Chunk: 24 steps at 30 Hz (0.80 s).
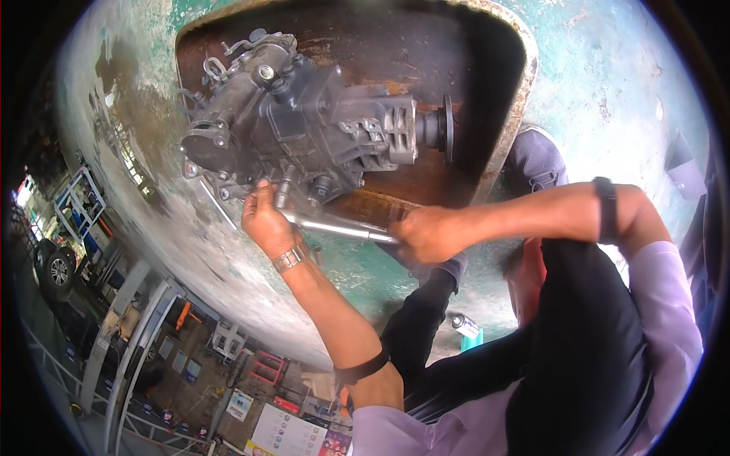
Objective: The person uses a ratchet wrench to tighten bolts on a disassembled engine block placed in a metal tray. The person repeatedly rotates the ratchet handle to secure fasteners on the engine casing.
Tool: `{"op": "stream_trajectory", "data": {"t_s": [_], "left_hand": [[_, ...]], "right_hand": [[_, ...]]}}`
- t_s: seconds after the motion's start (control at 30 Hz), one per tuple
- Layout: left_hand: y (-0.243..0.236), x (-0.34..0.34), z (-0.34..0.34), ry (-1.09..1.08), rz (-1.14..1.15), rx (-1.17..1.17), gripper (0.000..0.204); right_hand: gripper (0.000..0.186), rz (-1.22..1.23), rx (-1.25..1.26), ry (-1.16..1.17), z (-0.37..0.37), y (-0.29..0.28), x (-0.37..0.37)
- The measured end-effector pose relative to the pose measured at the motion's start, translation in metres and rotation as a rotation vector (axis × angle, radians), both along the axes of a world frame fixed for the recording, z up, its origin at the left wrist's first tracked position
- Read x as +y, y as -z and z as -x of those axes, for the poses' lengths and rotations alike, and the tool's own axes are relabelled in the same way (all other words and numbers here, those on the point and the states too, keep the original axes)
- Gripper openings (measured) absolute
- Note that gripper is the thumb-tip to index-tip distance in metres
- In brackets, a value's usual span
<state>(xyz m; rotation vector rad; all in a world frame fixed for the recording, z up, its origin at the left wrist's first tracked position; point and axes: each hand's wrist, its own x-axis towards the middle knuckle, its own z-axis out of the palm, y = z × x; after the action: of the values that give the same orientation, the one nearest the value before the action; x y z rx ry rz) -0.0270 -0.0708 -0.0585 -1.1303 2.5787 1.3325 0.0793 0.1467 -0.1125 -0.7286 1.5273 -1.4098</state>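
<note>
In the head view, the right hand [430, 234] has its fingers wrapped firmly around the far end of a long, shiny wrench [334, 228]. From these fingers the shaft runs leftward to the left hand [268, 220], whose fingers curl beside the wrench's other end, thumb side toward the machine; whether they squeeze it or only steady it, I cannot tell. Just right of the left fingertips, a grey cylindrical socket piece [286, 185] points up toward the gearbox.

The dark metal gearbox [300, 114] lies directly above the left fingers and up to the left of the right ones. Its round flange [449, 131] is above the right fingers. Beneath it a rusty-edged tray [529, 70] spreads behind both sets of fingers, its right rim beyond the right hand.

A thin rod [219, 204] lies left of the left fingers. Below the right fingers, near the person's legs, is a spray can [463, 324]; a grey shoe [536, 158] is up to their right.
</note>
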Motion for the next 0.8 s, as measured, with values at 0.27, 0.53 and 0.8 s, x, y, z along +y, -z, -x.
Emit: {"op": "stream_trajectory", "data": {"t_s": [0.27,0.53,0.8], "left_hand": [[-0.004,-0.002,0.002,-0.008,-0.127,0.0,0.031],[0.001,-0.005,-0.007,-0.135,-0.303,0.157,0.049],[0.003,-0.017,-0.007,-0.254,-0.388,0.142,0.061]], "right_hand": [[0.041,-0.073,-0.088,-0.014,0.011,-0.014,0.025],[0.036,0.183,0.099,0.555,0.066,-0.064,0.082],[0.03,0.27,0.33,0.732,0.146,-0.072,0.064]]}}
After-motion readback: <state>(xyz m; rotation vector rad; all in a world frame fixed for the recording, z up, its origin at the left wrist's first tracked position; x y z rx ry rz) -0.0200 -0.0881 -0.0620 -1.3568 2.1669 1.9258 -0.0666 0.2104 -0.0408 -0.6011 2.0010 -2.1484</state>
